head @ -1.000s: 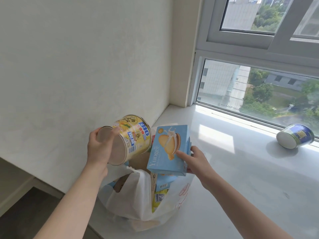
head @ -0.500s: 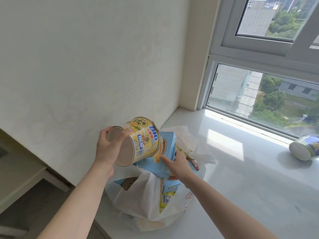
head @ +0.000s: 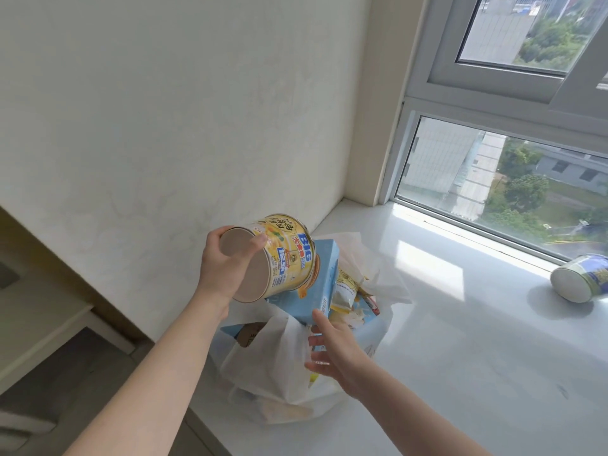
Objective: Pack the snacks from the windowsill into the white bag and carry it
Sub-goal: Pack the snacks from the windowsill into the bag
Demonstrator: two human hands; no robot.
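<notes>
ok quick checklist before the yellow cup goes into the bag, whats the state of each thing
1. Grip on the yellow cup: ok, the left hand wraps its base, with the cup tilted over the bag.
2. Mouth of the white bag open: ok, though crowded.
3. Room for the cup: not ok, the blue box leans upright across the opening and sticks out.
4. Right hand free to help: ok, open, fingers at the box's lower edge and the bag.
5. Bag stable on the windowsill: cannot tell, it sits close to the sill's edge.
6. Snacks left to pack: not ok, the blue cup lies on its side by the window.
</notes>
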